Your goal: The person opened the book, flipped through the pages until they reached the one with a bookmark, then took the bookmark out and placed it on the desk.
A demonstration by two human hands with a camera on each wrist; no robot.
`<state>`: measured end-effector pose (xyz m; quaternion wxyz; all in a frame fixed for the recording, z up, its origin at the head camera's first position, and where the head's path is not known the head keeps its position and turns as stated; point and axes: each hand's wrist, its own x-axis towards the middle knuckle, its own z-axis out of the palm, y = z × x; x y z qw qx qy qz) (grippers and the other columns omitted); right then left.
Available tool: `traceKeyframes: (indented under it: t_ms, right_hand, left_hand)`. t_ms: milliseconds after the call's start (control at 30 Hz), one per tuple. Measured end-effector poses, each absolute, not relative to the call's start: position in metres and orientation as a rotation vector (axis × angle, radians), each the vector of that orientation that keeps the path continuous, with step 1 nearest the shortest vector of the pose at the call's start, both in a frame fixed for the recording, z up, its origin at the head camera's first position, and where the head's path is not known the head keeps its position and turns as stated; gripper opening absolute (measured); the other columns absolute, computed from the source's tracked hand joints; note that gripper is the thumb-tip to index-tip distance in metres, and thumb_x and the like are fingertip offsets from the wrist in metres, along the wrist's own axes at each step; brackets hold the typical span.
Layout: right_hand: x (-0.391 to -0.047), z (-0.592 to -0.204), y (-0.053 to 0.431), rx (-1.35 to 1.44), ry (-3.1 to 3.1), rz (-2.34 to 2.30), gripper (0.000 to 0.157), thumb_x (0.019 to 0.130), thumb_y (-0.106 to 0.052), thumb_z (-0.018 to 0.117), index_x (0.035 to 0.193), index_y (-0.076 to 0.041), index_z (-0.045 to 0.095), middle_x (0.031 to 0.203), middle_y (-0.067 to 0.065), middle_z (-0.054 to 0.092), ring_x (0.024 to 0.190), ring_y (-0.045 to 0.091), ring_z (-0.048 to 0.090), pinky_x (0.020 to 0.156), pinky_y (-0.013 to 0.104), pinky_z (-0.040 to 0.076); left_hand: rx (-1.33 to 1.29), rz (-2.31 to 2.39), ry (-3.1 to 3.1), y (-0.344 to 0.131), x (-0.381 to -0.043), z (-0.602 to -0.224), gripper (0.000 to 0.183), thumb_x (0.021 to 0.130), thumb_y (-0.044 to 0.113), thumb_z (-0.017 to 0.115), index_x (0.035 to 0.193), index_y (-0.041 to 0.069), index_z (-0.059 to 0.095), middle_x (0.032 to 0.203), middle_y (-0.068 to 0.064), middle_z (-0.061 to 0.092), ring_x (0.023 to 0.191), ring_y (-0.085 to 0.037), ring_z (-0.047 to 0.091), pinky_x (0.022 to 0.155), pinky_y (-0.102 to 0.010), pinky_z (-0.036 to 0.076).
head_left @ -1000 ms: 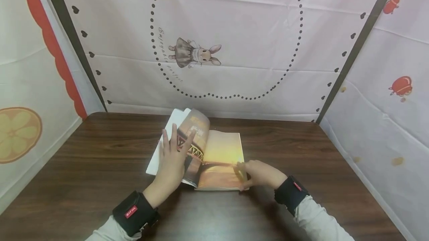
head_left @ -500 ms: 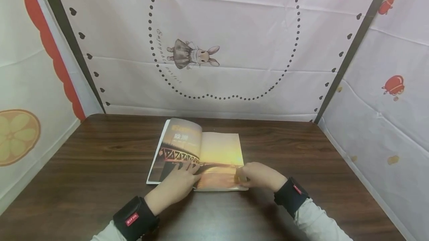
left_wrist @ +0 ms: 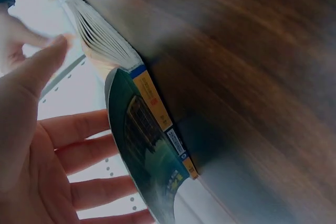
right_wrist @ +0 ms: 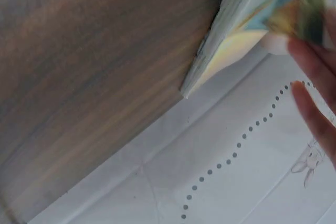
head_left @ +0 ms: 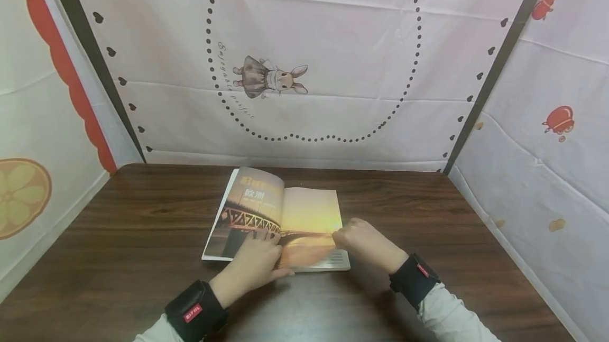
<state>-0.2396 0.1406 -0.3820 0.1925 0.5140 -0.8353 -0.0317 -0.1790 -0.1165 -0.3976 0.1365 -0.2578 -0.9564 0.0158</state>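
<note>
An open book point(head_left: 311, 215) lies on the table, with a bridge picture on its left page point(head_left: 252, 215) and a yellow sunset scene on its right page. My left hand point(head_left: 257, 260) rests with extended fingers on the lower part of the left page, near the middle fold. In the left wrist view its fingers point(left_wrist: 86, 153) lie against the page, and the spine faces the camera. At the right edge, my right hand point(head_left: 366, 244) pinches the lifted lower corner of the sunset page. Beneath that corner shows a white page with printed lines point(head_left: 335, 260).
The dark wood table point(head_left: 142, 225) runs under the book and both forearms. Behind it hangs a white cloth point(head_left: 333, 67) with dotted lines and a rabbit print, and more cloth walls stand at the left and right.
My left hand has swept down from the upright left page, which now lies flatter, to near the fold. My right hand has lifted the right page's lower corner, uncovering the page below.
</note>
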Motion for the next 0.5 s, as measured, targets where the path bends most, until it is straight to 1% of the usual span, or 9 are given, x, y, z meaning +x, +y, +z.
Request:
traceKeyframes:
  t_ms: [67, 100, 133, 233, 333, 400, 500]
  right_hand:
    - [-0.239, -0.378, 0.14, 1.433, -2.296, -0.105, 0.029, 0.073, 0.006, 0.069, 0.068, -0.017, 0.051, 0.058, -0.014, 0.035, 0.056, 0.002, 0.031, 0.06, 0.019, 0.036]
    - [-0.239, -0.377, 0.139, 1.429, -2.269, -0.107, 0.029, 0.073, 0.005, 0.07, 0.07, -0.017, 0.052, 0.059, -0.014, 0.039, 0.058, 0.002, 0.034, 0.062, 0.02, 0.039]
    - [-0.239, -0.375, 0.138, 1.428, -2.251, -0.102, 0.028, 0.073, 0.005, 0.07, 0.071, -0.017, 0.052, 0.059, -0.013, 0.041, 0.059, 0.002, 0.036, 0.064, 0.02, 0.04]
    - [-0.237, -0.37, 0.135, 1.424, -2.212, -0.089, 0.024, 0.074, 0.0, 0.074, 0.075, -0.016, 0.056, 0.064, -0.011, 0.052, 0.063, 0.004, 0.045, 0.069, 0.021, 0.045]
    - [-0.237, -0.366, 0.131, 1.401, -2.155, -0.079, 0.021, 0.072, -0.004, 0.078, 0.082, -0.014, 0.063, 0.074, -0.008, 0.064, 0.07, 0.006, 0.054, 0.073, 0.022, 0.047]
    - [-0.237, -0.363, 0.128, 1.39, -2.1, -0.053, 0.023, 0.07, -0.005, 0.08, 0.087, -0.013, 0.067, 0.083, -0.006, 0.069, 0.077, 0.008, 0.06, 0.076, 0.023, 0.049]
    - [-0.235, -0.36, 0.125, 1.38, -2.002, -0.018, 0.027, 0.067, -0.007, 0.082, 0.091, -0.011, 0.07, 0.089, -0.003, 0.072, 0.085, 0.01, 0.064, 0.08, 0.024, 0.051]
  left_hand:
    - [-0.743, 0.051, -2.745, -0.115, -0.18, -0.399, 0.052, 0.074, 0.062, 0.065, 0.057, 0.014, 0.057, 0.102, -0.012, 0.069, 0.096, -0.034, 0.06, 0.077, -0.049, 0.051]
    - [-0.744, 0.062, -2.727, -0.114, -0.18, -0.4, 0.053, 0.073, 0.064, 0.065, 0.052, 0.016, 0.052, 0.098, -0.011, 0.07, 0.092, -0.033, 0.06, 0.076, -0.047, 0.051]
    - [-0.744, 0.08, -2.713, -0.113, -0.181, -0.401, 0.055, 0.072, 0.065, 0.064, 0.05, 0.017, 0.05, 0.094, -0.01, 0.069, 0.088, -0.031, 0.06, 0.075, -0.045, 0.05]
    - [-0.727, 0.141, -2.681, -0.11, -0.181, -0.404, 0.059, 0.07, 0.069, 0.062, 0.048, 0.017, 0.047, 0.082, -0.008, 0.068, 0.079, -0.028, 0.059, 0.073, -0.041, 0.046]
    - [-0.689, 0.175, -2.67, -0.107, -0.182, -0.406, 0.061, 0.069, 0.071, 0.062, 0.048, 0.016, 0.045, 0.075, -0.007, 0.066, 0.075, -0.029, 0.059, 0.073, -0.041, 0.045]
    - [-0.662, 0.167, -2.659, -0.105, -0.183, -0.407, 0.06, 0.07, 0.068, 0.063, 0.049, 0.016, 0.045, 0.072, -0.006, 0.065, 0.074, -0.029, 0.06, 0.072, -0.041, 0.046]
    - [-0.632, 0.139, -2.632, -0.103, -0.184, -0.408, 0.056, 0.071, 0.062, 0.068, 0.049, 0.015, 0.047, 0.068, -0.004, 0.064, 0.071, -0.029, 0.06, 0.071, -0.042, 0.047]
